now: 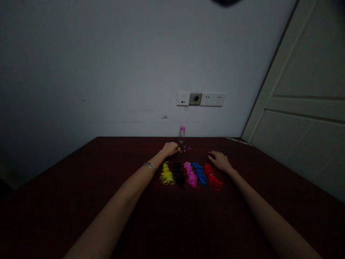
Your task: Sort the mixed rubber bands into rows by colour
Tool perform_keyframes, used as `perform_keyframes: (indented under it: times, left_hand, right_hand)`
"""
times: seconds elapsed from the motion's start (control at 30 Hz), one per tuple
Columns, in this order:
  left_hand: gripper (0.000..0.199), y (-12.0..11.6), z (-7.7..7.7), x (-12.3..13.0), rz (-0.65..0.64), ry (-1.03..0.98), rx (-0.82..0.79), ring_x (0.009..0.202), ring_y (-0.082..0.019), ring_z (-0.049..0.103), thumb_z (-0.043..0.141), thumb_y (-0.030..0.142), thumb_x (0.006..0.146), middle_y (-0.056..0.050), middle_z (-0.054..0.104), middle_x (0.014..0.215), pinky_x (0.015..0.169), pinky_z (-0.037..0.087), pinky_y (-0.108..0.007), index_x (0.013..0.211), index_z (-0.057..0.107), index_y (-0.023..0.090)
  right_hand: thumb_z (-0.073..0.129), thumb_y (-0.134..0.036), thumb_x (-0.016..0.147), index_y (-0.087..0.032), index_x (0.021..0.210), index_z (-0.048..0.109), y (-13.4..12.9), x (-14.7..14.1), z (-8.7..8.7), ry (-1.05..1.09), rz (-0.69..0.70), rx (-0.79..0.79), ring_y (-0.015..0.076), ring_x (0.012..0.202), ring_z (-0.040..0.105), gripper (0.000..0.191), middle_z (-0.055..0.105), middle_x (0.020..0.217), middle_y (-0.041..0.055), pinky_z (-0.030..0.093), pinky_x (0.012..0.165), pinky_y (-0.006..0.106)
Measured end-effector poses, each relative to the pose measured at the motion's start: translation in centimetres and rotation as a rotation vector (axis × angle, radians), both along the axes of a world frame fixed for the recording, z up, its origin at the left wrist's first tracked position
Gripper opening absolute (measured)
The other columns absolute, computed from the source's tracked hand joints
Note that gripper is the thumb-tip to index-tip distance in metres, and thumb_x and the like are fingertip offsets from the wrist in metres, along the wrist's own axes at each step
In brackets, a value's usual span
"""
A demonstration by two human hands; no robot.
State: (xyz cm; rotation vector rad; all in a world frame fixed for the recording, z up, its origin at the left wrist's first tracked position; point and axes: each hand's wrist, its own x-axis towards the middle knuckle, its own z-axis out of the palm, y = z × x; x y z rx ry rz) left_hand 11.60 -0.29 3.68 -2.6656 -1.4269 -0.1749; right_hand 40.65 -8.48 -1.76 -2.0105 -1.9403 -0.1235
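In the head view, my left hand (170, 148) rests at the far part of the table with its fingers curled in. Its fingertips touch or nearly touch a small mixed-colour pile of bands (184, 149); what they hold, if anything, is hidden. My right hand (219, 160) lies on the table, fingers stretched and slightly apart, holding nothing. Between my arms run rows of what look like small rubber bands: yellow (166, 175), black (179, 174), pink (191, 175), blue (199, 173) and red (212, 177). The red row is closest to my right hand.
A clear bottle with a pink cap (182, 134) stands upright behind the mixed pile, near the wall. Wall sockets (212, 99) are set above the dark red table (107, 201). A pale panelled door (302, 108) is on the right.
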Motion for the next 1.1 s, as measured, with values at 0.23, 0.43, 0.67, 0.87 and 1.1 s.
perform_keyframes:
  times: [0.23,0.43,0.67,0.87,1.1]
  left_hand:
    - [0.021,-0.5,0.2,-0.6,-0.006,-0.140,-0.032,0.089,-0.022,0.062,0.054,0.030,0.079,-0.008,0.067,0.096,0.075,0.045,-0.027,0.089,0.070,0.023]
    - [0.016,-1.7,0.9,-0.4,-0.008,-0.330,-0.148,0.081,-0.016,0.060,0.061,0.027,0.072,-0.004,0.068,0.086,0.068,0.042,-0.021,0.082,0.073,0.022]
    - [0.015,-3.0,0.2,0.6,-0.161,-0.350,-0.318,0.064,-0.011,0.057,0.062,0.019,0.065,-0.001,0.067,0.071,0.059,0.039,-0.017,0.075,0.073,0.017]
    - [0.017,-4.2,-0.2,1.4,-0.256,-0.327,-0.359,0.064,-0.010,0.057,0.059,0.017,0.066,-0.001,0.067,0.070,0.060,0.040,-0.016,0.076,0.073,0.016]
    - [0.023,-4.5,0.0,1.2,-0.213,-0.331,-0.341,0.065,-0.012,0.058,0.063,0.021,0.066,-0.001,0.067,0.073,0.061,0.041,-0.017,0.087,0.072,0.018]
  right_hand:
    - [0.038,-0.043,0.086,-0.023,0.118,0.059,0.0,0.1,0.0,0.003,0.016,0.011,0.0273,0.120,0.045,0.043,0.053,0.130,0.0095,0.037,0.094,0.046]
    - [0.037,-0.043,0.087,-0.023,0.119,0.058,0.0,0.2,-0.1,0.001,0.020,0.011,0.0272,0.121,0.045,0.044,0.052,0.130,0.0098,0.037,0.095,0.047]
    - [0.036,-0.042,0.087,-0.022,0.119,0.058,0.2,0.4,-0.2,-0.020,0.038,0.009,0.0268,0.120,0.046,0.044,0.052,0.131,0.0091,0.037,0.095,0.045]
    - [0.036,-0.041,0.087,-0.022,0.118,0.059,0.4,0.6,-0.4,-0.028,0.043,0.021,0.0250,0.120,0.047,0.043,0.053,0.130,0.0087,0.037,0.096,0.043]
    - [0.035,-0.042,0.087,-0.023,0.120,0.058,0.1,0.3,-0.1,-0.029,0.031,0.006,0.0264,0.121,0.045,0.044,0.051,0.132,0.0086,0.037,0.096,0.046]
